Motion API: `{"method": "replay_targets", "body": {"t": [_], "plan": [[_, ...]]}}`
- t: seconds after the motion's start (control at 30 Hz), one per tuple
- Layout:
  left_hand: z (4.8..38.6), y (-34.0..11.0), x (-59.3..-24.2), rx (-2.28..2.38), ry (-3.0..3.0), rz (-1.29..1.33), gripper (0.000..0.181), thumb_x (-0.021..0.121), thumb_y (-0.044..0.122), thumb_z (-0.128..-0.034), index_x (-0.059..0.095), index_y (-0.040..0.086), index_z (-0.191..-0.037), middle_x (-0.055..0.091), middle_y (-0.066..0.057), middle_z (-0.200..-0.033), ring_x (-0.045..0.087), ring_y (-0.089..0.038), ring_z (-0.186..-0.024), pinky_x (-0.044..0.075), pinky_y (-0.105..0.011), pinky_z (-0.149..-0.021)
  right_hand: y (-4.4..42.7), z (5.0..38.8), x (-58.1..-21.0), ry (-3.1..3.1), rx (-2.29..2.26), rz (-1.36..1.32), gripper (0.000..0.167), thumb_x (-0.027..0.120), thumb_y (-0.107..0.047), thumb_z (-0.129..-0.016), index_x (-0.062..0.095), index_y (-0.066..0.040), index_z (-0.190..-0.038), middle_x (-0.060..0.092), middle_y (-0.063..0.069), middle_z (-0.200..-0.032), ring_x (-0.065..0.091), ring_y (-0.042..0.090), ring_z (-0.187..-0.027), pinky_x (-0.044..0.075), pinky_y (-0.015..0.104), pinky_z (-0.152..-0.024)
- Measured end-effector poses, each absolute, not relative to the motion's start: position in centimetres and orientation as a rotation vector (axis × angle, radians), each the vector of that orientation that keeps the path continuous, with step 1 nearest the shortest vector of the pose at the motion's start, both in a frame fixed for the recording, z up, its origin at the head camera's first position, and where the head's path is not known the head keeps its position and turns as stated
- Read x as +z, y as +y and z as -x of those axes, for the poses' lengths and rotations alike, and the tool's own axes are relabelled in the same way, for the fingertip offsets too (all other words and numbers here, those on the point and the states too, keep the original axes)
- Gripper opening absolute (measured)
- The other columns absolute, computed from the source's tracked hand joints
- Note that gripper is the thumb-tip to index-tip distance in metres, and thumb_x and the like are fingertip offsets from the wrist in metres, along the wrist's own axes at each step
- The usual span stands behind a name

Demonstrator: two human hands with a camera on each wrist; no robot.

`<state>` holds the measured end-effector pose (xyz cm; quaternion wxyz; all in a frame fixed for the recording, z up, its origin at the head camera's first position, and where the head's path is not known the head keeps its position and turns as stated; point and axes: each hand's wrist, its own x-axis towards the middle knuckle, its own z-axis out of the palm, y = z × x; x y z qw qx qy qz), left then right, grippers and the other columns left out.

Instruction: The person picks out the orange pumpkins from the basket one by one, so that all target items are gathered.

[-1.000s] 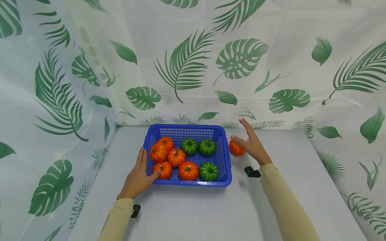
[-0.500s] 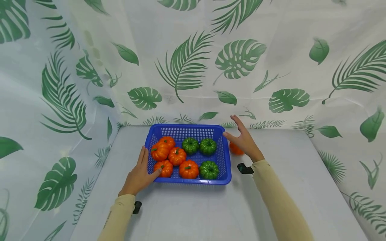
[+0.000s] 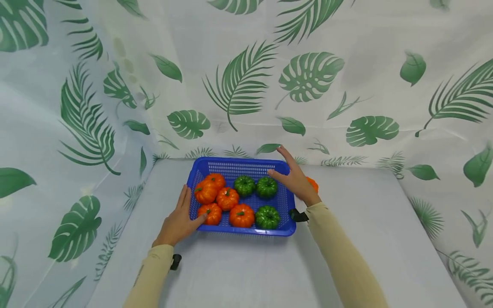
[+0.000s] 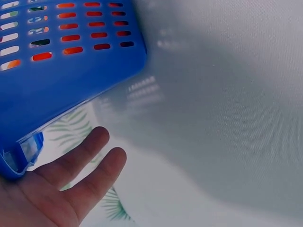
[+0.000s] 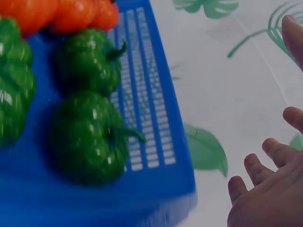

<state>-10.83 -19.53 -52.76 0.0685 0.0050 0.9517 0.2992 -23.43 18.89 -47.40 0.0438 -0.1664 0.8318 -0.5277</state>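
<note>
In the head view a blue plastic basket (image 3: 246,231) stands on the white table. Several small orange pumpkins (image 3: 242,216) fill its left and middle, and three green pumpkins (image 3: 267,217) lie toward its right. My left hand (image 3: 178,224) rests at the basket's left side, fingers straight along the outside, thumb over the front left corner near an orange pumpkin. Above the right rim my right hand (image 3: 294,182) is spread with nothing in it, its thumb near a back green pumpkin (image 3: 266,188). Behind that hand, another orange pumpkin (image 3: 313,184) outside the basket is partly hidden.
A white sheet (image 3: 231,85) with green leaf prints hangs behind the table and along its sides. Bare tabletop (image 3: 246,273) stretches in front of the basket, and more (image 3: 369,214) lies to the right.
My right hand has moved left, from beside the loose orange pumpkin to over the basket's right side, still spread. The left hand stays at the basket's left side.
</note>
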Motion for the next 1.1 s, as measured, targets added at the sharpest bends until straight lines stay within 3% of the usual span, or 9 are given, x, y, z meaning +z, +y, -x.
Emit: {"method": "replay_targets", "body": {"t": [0.23, 0.47, 1.1], "plan": [[10.9, -19.5, -53.1, 0.917, 2.852, 0.017, 0.110, 0.069, 0.055, -0.0984, 0.001, 0.011, -0.173, -0.013, -0.002, -0.180, 0.048, -0.055, -0.142, 0.043, -0.076, -0.106, 15.7, 23.6, -47.0, 2.532, -1.543, 0.565, 0.092, 0.072, -0.051, -0.099, 0.022, -0.029, -0.173, 0.012, 0.000, -0.179, 0.016, 0.036, -0.162, 0.019, 0.071, -0.124], [10.9, -19.5, -53.0, 0.945, 2.858, 0.027, 0.110, 0.069, 0.053, -0.0986, 0.000, 0.011, -0.173, -0.011, -0.003, -0.180, 0.046, -0.055, -0.143, 0.041, -0.077, -0.106, 12.3, 24.0, -47.2, 2.499, -1.520, 0.638, 0.091, 0.074, -0.054, -0.097, 0.024, -0.037, -0.172, 0.013, -0.004, -0.179, 0.017, 0.033, -0.163, 0.019, 0.070, -0.124], [10.8, -19.3, -53.0, 1.001, 2.846, 0.040, 0.109, 0.069, 0.052, -0.0987, 0.000, 0.011, -0.173, -0.012, -0.001, -0.180, 0.047, -0.056, -0.141, 0.042, -0.074, -0.108, 5.5, 23.3, -48.4, 2.360, -1.391, 0.814, 0.096, 0.081, -0.045, -0.094, 0.028, -0.026, -0.172, 0.026, 0.002, -0.176, 0.024, 0.032, -0.161, 0.023, 0.065, -0.125]]}}
